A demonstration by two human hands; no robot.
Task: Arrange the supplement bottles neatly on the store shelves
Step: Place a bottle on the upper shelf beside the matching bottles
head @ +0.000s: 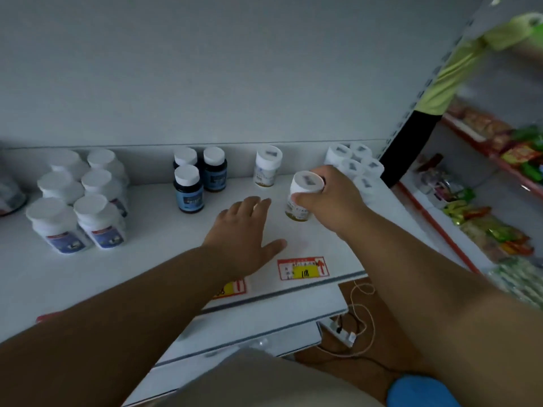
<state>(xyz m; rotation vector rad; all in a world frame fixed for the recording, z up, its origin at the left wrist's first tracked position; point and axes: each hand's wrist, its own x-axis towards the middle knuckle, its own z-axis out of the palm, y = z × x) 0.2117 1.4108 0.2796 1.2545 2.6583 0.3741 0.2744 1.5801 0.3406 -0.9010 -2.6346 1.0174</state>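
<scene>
Both bare forearms reaching forward over white shelf [88, 277]. Left hand [244, 230] spread flat, palm down, fingers apart, empty, resting on or just above shelf surface beside red-and-yellow price tag [302, 268]. Right hand [332, 198] wrapped around white-capped bottle [302, 195] with yellowish base, held tilted, just right of left fingertips. Matching bottle [266, 165] upright behind. 3 dark blue bottles [199, 177] centre-back. 6 larger white bottles [79, 201] grouped left. More white-capped bottles [355, 163] clustered at right rear corner.
</scene>
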